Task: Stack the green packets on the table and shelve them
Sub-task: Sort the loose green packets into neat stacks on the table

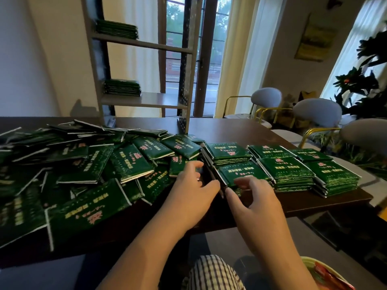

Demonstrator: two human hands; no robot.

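Table [240, 130] of green packets [129, 162], print blurred; left hand [194, 185] and right hand [253, 199] around upright bunch [213, 172].

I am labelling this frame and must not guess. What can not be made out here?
All in the head view:
Upright packets: number hidden by the left hand.
Right hand: fingers blurred, grip unclear.
Pile: blurred, cut by the left edge.
Shelf stacks: too small to count.
Red thing: cut by the bottom corner.
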